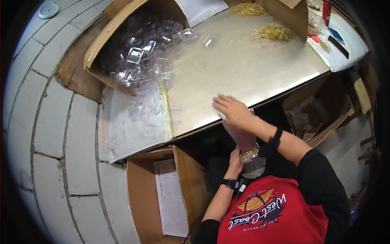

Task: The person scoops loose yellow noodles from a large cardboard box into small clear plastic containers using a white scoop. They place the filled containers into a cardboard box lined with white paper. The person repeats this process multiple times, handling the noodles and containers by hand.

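Observation:
My left hand, below the table's front edge, grips a small clear plastic box with thin golden pins inside. A reddish, shiny, flat-sided piece runs from the box up toward my right hand; I cannot make out its kind. My right hand lies over its upper end at the table edge, fingers stretched out over the metal tabletop. Something whitish shows under that palm. Two piles of golden pins, one nearer and one farther, lie at the back right of the tabletop.
A tipped cardboard box spills clear plastic boxes onto the table's left. Below stand an open carton with a paper sheet and another carton. A side surface holds a red can and a black flat object.

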A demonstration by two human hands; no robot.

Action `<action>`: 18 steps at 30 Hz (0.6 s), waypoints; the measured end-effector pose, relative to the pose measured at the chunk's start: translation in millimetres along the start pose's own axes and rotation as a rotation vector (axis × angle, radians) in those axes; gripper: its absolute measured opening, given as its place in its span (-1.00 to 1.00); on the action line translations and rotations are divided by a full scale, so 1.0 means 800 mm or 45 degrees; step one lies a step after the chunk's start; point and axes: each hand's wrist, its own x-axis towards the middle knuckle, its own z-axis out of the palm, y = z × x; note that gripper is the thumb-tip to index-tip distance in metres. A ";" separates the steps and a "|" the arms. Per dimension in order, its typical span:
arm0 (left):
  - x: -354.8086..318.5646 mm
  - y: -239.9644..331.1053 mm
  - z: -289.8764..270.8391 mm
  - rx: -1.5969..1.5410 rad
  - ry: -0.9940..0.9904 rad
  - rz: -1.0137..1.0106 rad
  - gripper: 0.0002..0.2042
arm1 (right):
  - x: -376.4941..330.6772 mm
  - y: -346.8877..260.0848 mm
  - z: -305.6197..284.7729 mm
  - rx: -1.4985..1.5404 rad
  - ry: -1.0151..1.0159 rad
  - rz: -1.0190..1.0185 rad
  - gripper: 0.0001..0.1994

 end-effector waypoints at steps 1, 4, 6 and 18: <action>0.000 0.004 0.010 -0.012 0.001 0.010 -0.58 | -0.016 -0.011 0.000 -0.006 0.068 0.008 -0.58; -0.009 0.009 0.029 -0.061 0.043 0.018 -0.62 | -0.069 -0.052 -0.041 0.153 0.025 0.049 -0.59; -0.007 0.007 0.030 -0.031 -0.029 -0.017 -0.61 | -0.105 -0.047 -0.081 0.129 0.021 0.023 -0.59; -0.049 0.006 -0.001 0.034 -0.297 -0.091 -0.64 | -0.193 -0.040 -0.101 0.579 -0.332 0.312 -0.74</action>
